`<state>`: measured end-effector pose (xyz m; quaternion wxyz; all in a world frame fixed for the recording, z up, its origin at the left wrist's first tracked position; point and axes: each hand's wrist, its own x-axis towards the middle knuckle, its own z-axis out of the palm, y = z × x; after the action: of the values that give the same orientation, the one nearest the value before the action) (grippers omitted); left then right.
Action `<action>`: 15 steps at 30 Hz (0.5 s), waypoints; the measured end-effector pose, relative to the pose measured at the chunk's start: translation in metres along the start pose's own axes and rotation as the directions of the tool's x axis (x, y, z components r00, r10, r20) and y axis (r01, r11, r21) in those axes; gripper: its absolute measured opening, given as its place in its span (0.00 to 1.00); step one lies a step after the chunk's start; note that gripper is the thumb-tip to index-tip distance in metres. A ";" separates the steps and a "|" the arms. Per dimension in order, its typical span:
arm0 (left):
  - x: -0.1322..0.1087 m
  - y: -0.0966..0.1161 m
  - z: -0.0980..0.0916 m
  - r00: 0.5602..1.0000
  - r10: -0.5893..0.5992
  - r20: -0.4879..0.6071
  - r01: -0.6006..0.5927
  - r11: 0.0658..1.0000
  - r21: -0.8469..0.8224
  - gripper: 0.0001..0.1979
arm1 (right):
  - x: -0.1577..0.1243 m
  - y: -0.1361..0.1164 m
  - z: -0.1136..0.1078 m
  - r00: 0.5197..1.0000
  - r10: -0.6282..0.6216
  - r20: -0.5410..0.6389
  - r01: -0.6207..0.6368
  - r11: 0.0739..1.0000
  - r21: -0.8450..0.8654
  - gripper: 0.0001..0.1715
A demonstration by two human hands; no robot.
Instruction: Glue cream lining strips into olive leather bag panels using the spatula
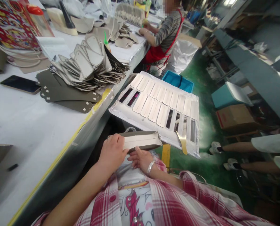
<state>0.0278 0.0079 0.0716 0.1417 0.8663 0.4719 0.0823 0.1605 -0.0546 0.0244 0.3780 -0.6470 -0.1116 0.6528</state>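
My left hand [112, 153] is closed round the left end of a long grey-and-cream leather piece [142, 141] held flat over my lap. My right hand [141, 158] touches the piece's near edge from below, with its fingers curled against it. Just beyond the piece lies a white sheet [151, 124] carrying several cream strips [158, 103] side by side, with dark empty slots among them. A loose curled strip [182, 141] hangs at the sheet's near edge.
A white worktable [29, 122] runs along my left, bearing a big stack of grey cut pieces [88, 66], flat dark pieces [64, 92] and a phone [20, 84]. A person in a red apron [164, 34] works at the far end. Someone's legs [248, 153] stretch in from the right.
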 end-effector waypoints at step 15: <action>-0.028 -0.039 0.025 0.971 -0.038 -0.236 -0.023 0.968 -0.250 0.05 | 0.000 -0.001 0.039 0.997 0.076 -0.010 -0.077 0.994 -0.084 0.27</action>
<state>-0.0112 -0.0001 0.0357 0.1926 0.8233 0.4748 0.2443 0.1246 -0.0401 0.0306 0.3256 -0.6684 -0.1127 0.6591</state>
